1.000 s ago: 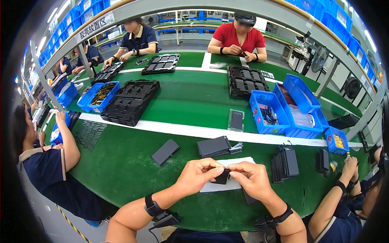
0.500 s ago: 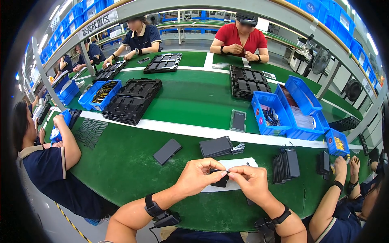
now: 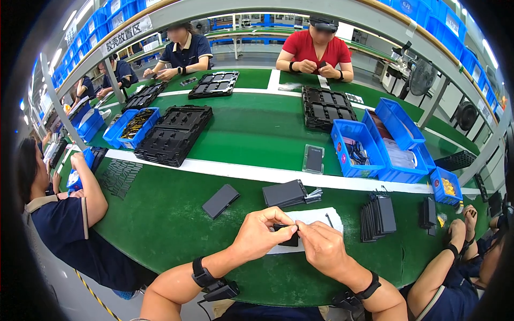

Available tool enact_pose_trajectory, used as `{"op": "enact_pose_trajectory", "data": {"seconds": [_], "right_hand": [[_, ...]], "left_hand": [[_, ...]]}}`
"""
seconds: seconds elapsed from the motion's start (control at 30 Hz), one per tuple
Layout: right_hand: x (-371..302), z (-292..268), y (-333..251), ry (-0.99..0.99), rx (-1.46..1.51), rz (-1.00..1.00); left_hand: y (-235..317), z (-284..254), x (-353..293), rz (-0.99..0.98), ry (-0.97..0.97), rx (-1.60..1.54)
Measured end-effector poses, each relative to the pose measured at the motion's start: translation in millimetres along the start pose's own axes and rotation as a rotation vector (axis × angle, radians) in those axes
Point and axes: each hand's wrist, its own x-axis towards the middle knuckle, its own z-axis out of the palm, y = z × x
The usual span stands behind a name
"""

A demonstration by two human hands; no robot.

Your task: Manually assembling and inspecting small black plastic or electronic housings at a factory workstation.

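My left hand (image 3: 261, 234) is closed in a pinch, thumb and forefinger at the top edge of a small black rectangular piece (image 3: 286, 238). Against those fingertips press the fingers of my right hand (image 3: 325, 247); whatever they pinch is too small and covered to name. Both hands are over a white sheet (image 3: 316, 216) on the green table. A thin black strip (image 3: 329, 219) lies on that sheet, past my right hand. Beyond my hands are a flat dark grey rectangular block (image 3: 220, 201) and a stack of similar dark flat blocks (image 3: 285, 193).
Upright dark blocks (image 3: 378, 215) stand to the right. Blue bins (image 3: 357, 155) and black tray stacks (image 3: 174, 134) line the far side. A dark device in a clear case (image 3: 314, 159) lies between them. Co-workers sit left, right and opposite; a metal rail (image 3: 257, 15) crosses above.
My right hand has turned and its fingers have curled in closer to my left fingertips. More of the black strip shows. The right-hand co-worker's hand has drawn back from the bin of yellow parts.
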Motion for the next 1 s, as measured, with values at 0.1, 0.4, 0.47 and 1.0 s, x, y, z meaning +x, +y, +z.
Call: {"op": "enact_pose_trajectory", "data": {"seconds": [0.1,0.4,0.47,1.0], "right_hand": [[-4.1,5.2,-1.8,0.010,-0.128,-0.050],[-0.1,9.4,-2.0,0.072,0.183,0.267],[-4.1,4.4,-1.5,-0.048,0.258,0.450],[1.0,7.5,-5.2,0.075,0.361,0.513]], "left_hand": [[-3.4,-0.8,1.1,-0.001,0.006,0.022],[-0.7,0.1,3.4,-0.065,0.145,-0.153],[-1.6,-5.2,4.0,-0.069,0.144,-0.172],[-15.7,9.6,2.5,-0.042,0.033,-0.429]]}}
